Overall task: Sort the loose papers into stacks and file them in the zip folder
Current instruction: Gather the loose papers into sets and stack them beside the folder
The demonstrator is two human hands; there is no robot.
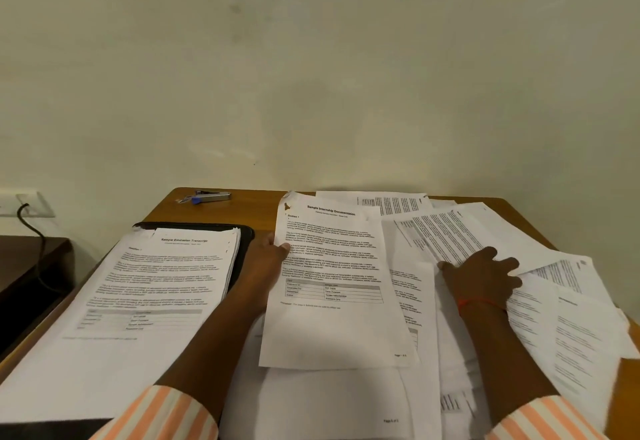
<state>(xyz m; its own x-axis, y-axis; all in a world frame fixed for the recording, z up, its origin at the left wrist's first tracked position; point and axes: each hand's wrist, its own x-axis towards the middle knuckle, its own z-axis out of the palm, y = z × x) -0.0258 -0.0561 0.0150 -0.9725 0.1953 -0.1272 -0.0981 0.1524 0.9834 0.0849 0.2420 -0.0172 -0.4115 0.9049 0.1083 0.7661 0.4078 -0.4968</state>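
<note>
My left hand [266, 259] pinches the left edge of a stapled sheet headed "Sample Internship Documentation" [332, 287], lifted a little above the heap. My right hand [481, 276] rests with spread fingers on the loose papers [485, 231] scattered over the right half of the table. At the left, a neat stack topped by "Sample Education Transcript" [145, 301] lies on the black zip folder [242, 235], of which only the far rim shows.
A stapler [211, 196] lies at the far edge of the brown wooden table [263, 204]. The wall stands just behind the table. At the left are a wall socket with a black cable [31, 217] and a dark lower table [31, 266].
</note>
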